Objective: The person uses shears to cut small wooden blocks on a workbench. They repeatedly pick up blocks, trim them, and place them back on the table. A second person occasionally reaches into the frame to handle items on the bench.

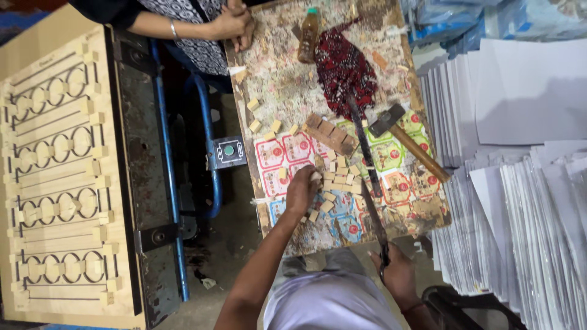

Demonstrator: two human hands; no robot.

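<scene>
— Workshop clutter all round: what is the surface under the hands?

— A worn wooden board pasted over with faded printed paper and bright red, green and blue labels, lying between a rusty dark machine frame with blue pipes on the left and tall stacks of white paper sheets on the right.

— What are the hands doing?

— The left hand is pinched shut on a small pale foam block, right among a scatter of similar small cream blocks at the middle of the board. The right hand is closed round the near end of a long dark metal blade, which runs up the board just right of the blocks.

— Anything else there?

— A wooden-handled hammer lies to the right of the blade, a dark red patterned cloth and a brown bottle with a green cap farther off. Another person's hands rest clasped at the far edge. At the left stands a pale plywood die board with ring-shaped cut-outs.
</scene>
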